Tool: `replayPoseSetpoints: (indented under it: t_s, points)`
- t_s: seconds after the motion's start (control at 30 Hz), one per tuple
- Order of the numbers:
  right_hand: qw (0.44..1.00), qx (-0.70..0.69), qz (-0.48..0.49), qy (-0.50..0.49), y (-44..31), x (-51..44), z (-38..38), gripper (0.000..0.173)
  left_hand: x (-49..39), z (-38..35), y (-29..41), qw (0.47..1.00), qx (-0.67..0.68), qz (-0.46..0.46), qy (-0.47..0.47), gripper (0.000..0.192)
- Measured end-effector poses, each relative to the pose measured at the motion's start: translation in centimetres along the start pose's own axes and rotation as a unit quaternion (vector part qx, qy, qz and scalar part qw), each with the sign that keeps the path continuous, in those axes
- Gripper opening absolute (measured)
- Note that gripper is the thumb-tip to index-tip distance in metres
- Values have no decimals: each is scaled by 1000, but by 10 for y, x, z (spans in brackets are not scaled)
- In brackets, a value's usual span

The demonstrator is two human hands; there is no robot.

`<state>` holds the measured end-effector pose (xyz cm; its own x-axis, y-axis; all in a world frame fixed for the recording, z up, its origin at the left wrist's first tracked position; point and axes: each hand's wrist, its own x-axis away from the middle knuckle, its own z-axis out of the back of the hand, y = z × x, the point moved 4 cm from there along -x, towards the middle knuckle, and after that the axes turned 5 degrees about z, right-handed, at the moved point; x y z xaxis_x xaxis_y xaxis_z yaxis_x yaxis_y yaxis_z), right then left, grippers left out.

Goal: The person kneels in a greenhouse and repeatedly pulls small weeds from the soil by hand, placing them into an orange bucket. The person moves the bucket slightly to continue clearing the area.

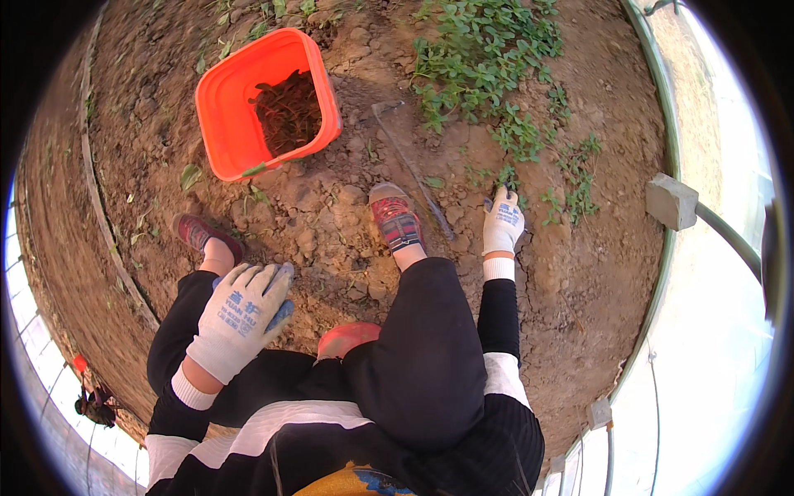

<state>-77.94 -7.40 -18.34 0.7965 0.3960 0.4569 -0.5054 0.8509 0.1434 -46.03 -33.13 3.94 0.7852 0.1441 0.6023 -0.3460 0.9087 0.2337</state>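
My left hand, in a white work glove with blue-grey coated fingertips, is held over my left knee with nothing visible in it. Its thumb stands apart from the fingers. My right hand, gloved the same way, is down at the soil. Its fingertips touch a small green leafy plant at the edge of a larger patch. Whether they are closed on the stem is hidden under the glove. Left of this hand a thin-handled hand hoe lies on the ground, its head pointing away from me.
An orange-red square bucket holds loose pulled plants. Dense low weeds grow ahead on the right. A red object shows between my legs. A green pipe and concrete block edge the right side. Another person is far left.
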Motion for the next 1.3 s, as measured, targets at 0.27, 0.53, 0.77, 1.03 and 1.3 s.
replayPoseSetpoints:
  t_s: [0.27,0.53,0.77,1.03,1.3]
  points:
    - [995,69,5,-72,-10,-16,2,29,0,0,1,1000,-7,-1,-6,55]
    - [990,114,35,-79,-11,-24,6,22,3,2,-2,1000,4,-6,14,53]
    - [987,-133,-67,63,20,20,45,34,8,0,-5,1000,11,1,17,55]
    - [687,-533,456,191,-177,55,197,33,5,-1,0,999,-4,-21,39,49]
    - [640,-698,312,80,-201,-1,159,37,5,5,1,999,0,-16,44,48]
